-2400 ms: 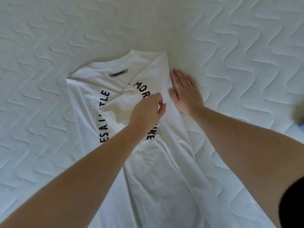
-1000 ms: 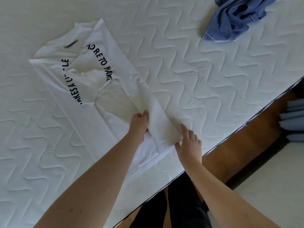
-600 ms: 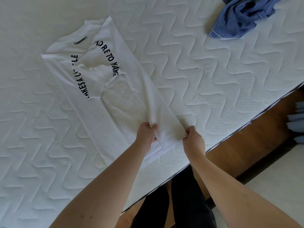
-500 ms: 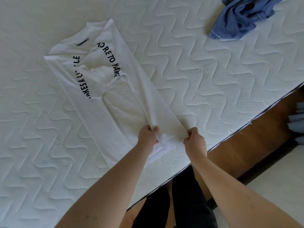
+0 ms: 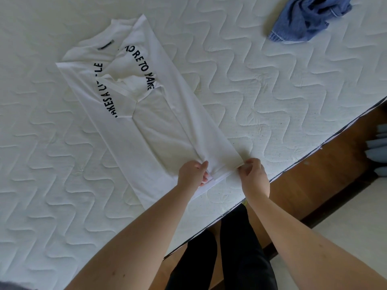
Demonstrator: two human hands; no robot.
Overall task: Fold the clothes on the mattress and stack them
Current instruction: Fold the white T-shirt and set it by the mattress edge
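Observation:
A white T-shirt (image 5: 159, 130) with black lettering lies on the quilted mattress (image 5: 261, 84), its sides folded in so it forms a long strip running from upper left to lower right. My left hand (image 5: 193, 174) pinches the shirt's bottom hem near the middle fold. My right hand (image 5: 252, 174) pinches the hem's right corner, close to the mattress edge. A crumpled blue garment (image 5: 307, 17) sits on the mattress at the top right, well apart from both hands.
The mattress edge (image 5: 293, 166) runs diagonally from right to lower middle. Beyond it lie a wooden floor (image 5: 326, 170) and my legs in dark trousers (image 5: 236, 254). Pale blue items (image 5: 377, 147) show at the right border.
Both hands left the shirt's upper part, slid down to the bottom hem and took hold of it. My view swung right, bringing the mattress edge and blue garment in.

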